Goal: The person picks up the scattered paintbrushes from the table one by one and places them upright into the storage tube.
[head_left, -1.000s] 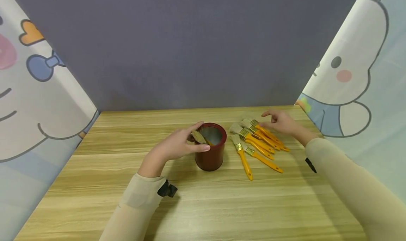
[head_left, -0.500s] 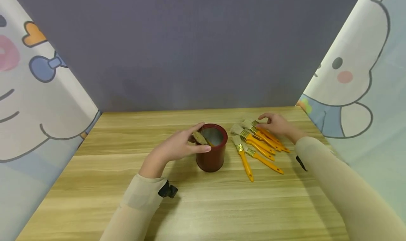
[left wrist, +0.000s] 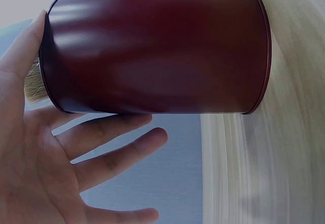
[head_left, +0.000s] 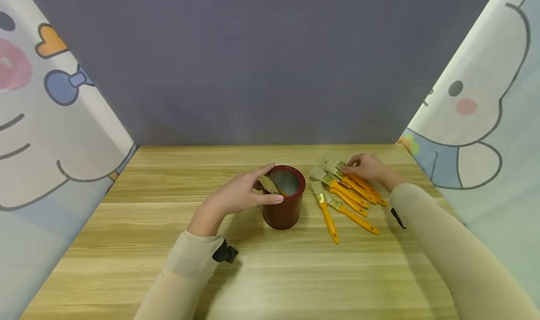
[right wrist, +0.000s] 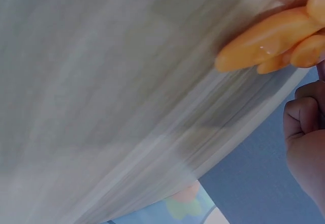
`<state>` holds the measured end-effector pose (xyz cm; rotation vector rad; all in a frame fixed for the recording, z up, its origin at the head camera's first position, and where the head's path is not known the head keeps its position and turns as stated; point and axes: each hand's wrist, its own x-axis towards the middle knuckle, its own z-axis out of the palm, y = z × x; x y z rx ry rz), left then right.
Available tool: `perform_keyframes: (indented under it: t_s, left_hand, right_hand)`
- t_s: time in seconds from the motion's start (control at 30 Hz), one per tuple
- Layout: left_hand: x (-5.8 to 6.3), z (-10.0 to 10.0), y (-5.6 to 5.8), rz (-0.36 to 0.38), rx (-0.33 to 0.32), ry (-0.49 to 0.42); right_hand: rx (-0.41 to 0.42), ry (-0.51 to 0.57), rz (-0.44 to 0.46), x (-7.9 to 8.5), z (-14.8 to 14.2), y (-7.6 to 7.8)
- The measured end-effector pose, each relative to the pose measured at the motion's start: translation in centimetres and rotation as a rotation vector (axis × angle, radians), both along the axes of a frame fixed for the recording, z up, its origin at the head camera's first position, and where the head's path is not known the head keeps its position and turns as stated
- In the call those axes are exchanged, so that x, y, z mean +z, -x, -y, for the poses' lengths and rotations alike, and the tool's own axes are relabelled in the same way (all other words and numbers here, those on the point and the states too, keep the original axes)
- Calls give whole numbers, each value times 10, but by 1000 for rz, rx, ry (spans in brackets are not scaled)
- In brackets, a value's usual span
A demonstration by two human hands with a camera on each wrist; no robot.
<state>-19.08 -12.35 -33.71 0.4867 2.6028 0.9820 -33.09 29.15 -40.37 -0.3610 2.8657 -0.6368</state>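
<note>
A dark red metal can (head_left: 283,213) stands upright on the table, and its side fills the top of the left wrist view. My left hand (head_left: 238,193) holds the can's rim, thumb at the near side and index finger at the far side; its other fingers spread out in the left wrist view. Tan bristles (head_left: 267,184) of a paintbrush poke up from the can under that hand. Right of it lie several paintbrushes (head_left: 346,199) with orange handles. My right hand (head_left: 368,167) pinches the farthest paintbrush (head_left: 358,182) near its ferrule; its fingertips are hidden in the right wrist view.
The wood-grain table (head_left: 168,179) ends at a dark grey panel (head_left: 261,67) behind. Cartoon-printed cloth (head_left: 468,123) hangs on the right and left sides. One paintbrush (head_left: 328,219) lies nearest the can, its handle toward me.
My right hand has moved left and down onto the farthest paintbrush, its finger and thumb closing together on it. My left hand stays at the can.
</note>
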Motion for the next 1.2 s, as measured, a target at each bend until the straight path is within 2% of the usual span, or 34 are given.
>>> perform_keyframes:
  t_s: [0.3,0.6,0.73,0.97,1.1,1.2]
  left_hand:
    - [-5,3,0,-1,11,8]
    - [-2,1,1,-16,-3,7]
    - [-2,0,2,-15,-18,12]
    - [-5,-2,4,-17,-21,12]
    - [-5,-1,4,-13,-17,14]
    - [-5,-1,4,-8,-14,10]
  right_hand:
    - [29,-36,-15,-5,6,2]
    - [9,-49,-50,0,7,0]
    - [7,-68,-61,7,8,-3]
    - [14,-48,-143,29,9,-9]
    - [6,26,-204,39,9,-11]
    - [-17,102,-203,44,12,-12]
